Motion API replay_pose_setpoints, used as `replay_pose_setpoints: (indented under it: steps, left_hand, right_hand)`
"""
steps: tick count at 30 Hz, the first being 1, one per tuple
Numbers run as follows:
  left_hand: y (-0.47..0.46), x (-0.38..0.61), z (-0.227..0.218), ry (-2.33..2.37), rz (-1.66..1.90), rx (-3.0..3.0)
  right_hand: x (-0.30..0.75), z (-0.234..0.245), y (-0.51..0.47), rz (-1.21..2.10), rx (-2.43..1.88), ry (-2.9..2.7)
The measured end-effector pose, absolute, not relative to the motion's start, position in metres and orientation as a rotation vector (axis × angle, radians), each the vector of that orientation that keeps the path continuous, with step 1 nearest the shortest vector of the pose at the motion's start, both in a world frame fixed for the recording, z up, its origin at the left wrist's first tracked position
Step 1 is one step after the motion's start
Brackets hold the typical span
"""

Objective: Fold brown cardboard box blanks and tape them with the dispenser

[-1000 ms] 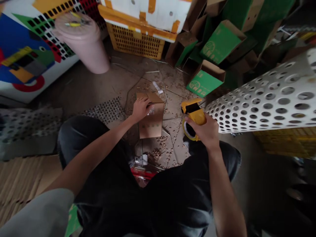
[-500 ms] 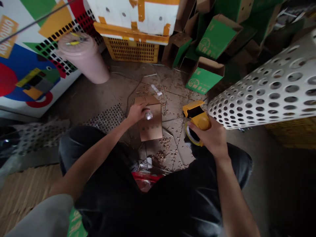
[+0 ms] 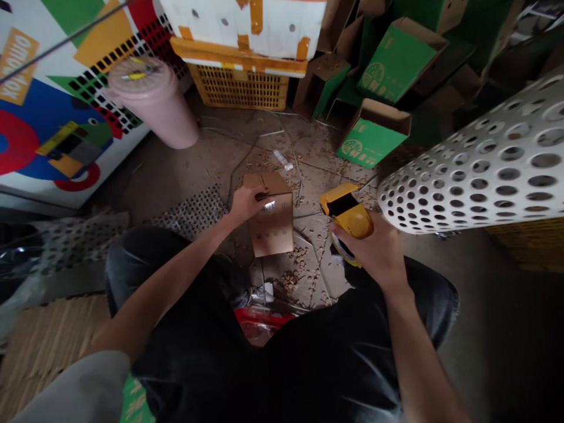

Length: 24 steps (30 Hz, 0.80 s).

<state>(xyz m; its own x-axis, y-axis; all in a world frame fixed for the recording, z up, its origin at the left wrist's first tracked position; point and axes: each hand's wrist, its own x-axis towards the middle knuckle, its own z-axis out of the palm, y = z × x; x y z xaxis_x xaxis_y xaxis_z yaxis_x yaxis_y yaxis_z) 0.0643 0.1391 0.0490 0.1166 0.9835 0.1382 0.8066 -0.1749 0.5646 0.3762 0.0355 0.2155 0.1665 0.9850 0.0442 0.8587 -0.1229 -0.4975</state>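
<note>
A small brown cardboard box [image 3: 274, 230] stands on the floor between my knees. My left hand [image 3: 247, 202] is at its upper left edge, fingers bent over the top and the thumb side against the near face. Just by those fingers, a short shiny strip of clear tape [image 3: 269, 206] lies on that face. My right hand [image 3: 379, 249] is closed around a yellow tape dispenser [image 3: 359, 222], held above my right knee, to the right of the box and apart from it. Part of the tape roll [image 3: 344, 245] shows beneath the dispenser.
Green boxes [image 3: 374, 141] are piled at the back right, beside a yellow crate [image 3: 244, 88] under a white foam box [image 3: 247, 26]. A pink lidded bin [image 3: 165, 108] stands back left. A white perforated basket [image 3: 480, 164] juts in from the right. Brown scraps [image 3: 293, 279] litter the floor.
The shiny tape by my left fingers bulged out before and now lies flatter against the box face. The dispenser has tilted slightly and shifted a little left in my right hand.
</note>
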Motion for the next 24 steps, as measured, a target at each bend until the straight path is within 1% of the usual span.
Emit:
replay_pose_setpoints:
  steps: [4, 6, 9, 13, 15, 17, 19, 21, 24]
  left_hand:
    - [0.137, 0.070, 0.039, 1.604, 0.882, 1.847]
    - [0.136, 0.071, 0.031, 1.534, 0.895, 1.740]
    - [0.139, 0.065, 0.018, 1.565, 0.744, 1.678]
    - [0.144, 0.051, 0.011, 1.787, 0.321, 1.704]
    - [0.137, 0.051, 0.014, 1.773, 0.175, 1.772]
    - [0.122, 0.059, 0.018, 1.701, 0.193, 1.888]
    - [0.100, 0.072, 0.021, 1.651, 0.288, 1.995]
    - [0.079, 0.085, 0.021, 1.659, 0.342, 2.019]
    - [0.055, 0.094, 0.016, 1.661, 0.323, 1.994]
  right_hand:
    - [0.369, 0.217, 0.038, 0.485, -2.009, -1.755]
    - [0.366, 0.218, 0.038, 0.511, -2.008, -1.763]
    - [0.362, 0.216, 0.038, 0.529, -1.974, -1.778]
    - [0.360, 0.213, 0.039, 0.527, -1.975, -1.829]
    - [0.360, 0.212, 0.039, 0.522, -1.991, -1.845]
    - [0.360, 0.212, 0.040, 0.511, -1.998, -1.859]
    - [0.360, 0.213, 0.040, 0.497, -2.005, -1.869]
    - [0.360, 0.213, 0.040, 0.496, -2.008, -1.873]
    - [0.361, 0.213, 0.039, 0.503, -2.011, -1.872]
